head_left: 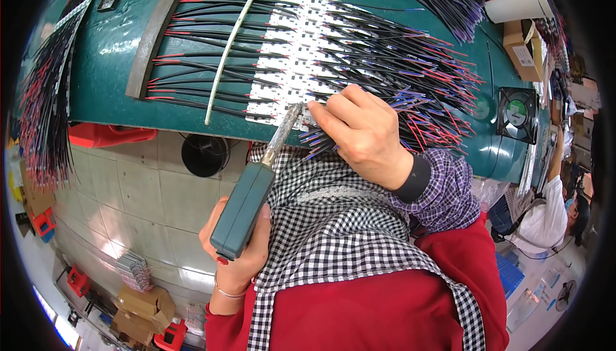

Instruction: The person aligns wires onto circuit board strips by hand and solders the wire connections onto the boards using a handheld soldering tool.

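My left hand (252,258) is wrapped round the dark green body of a soldering iron (240,206). The iron's metal tip rests at the near end of a white circuit board panel (292,62). Beside that tip, the thumb and forefinger of my right hand (369,129) are pinched together at the board, apparently on the end of a black wire, mostly hidden by the fingers. Many black wires with red and blue ends (410,62) fan out from the panel's right side. More black wires with red ends (205,33) stretch from its left side.
A dark bar (154,43) lies over the left wire ends, and a pale thin rod (232,40) crosses the wires. Another wired strip (48,94) hangs at the table's left. Right of the green table (109,88) are a small fan (517,113), a cardboard box (523,49) and a co-worker (542,213).
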Demonstrator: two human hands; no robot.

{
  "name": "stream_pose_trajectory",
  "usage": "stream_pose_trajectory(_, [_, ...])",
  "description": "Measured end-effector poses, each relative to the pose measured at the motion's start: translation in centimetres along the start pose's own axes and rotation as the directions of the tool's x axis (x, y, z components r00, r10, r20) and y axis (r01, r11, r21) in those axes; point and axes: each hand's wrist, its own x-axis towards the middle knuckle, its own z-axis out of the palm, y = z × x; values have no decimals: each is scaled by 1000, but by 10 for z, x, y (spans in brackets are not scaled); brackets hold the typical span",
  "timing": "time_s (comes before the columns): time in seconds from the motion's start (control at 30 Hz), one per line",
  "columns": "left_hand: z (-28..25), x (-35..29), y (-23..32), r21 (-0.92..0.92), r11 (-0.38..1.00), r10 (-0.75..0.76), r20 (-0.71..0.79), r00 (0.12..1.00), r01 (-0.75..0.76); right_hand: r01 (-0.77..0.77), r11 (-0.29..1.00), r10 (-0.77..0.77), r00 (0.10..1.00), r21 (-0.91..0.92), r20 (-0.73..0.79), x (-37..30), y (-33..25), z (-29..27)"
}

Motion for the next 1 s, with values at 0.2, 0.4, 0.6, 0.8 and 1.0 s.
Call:
stream_pose_trajectory(0.2, [1,1,0,15,1000,7,23,1000,-7,40,998,-39,999,-51,9,0,4,2])
stream_pose_trajectory(0.4, [3,-8,-8,-72,996,-53,-41,998,50,43,997,-42,999,-57,16,1,5,2])
stream_pose_trajectory(0.6, [2,-20,-11,-90,986,-144,-57,988,139,-18,1000,19,1000,21,-7,0,3,2])
stream_pose_trajectory(0.8, [1,-11,-4,-25,998,-62,-25,998,62,-26,998,26,1000,50,-2,-3,6,3])
stream_pose_trajectory(1.0, [-2,-2,4,46,999,25,16,1000,-26,-1,1000,1,1000,25,19,-2,3,1])
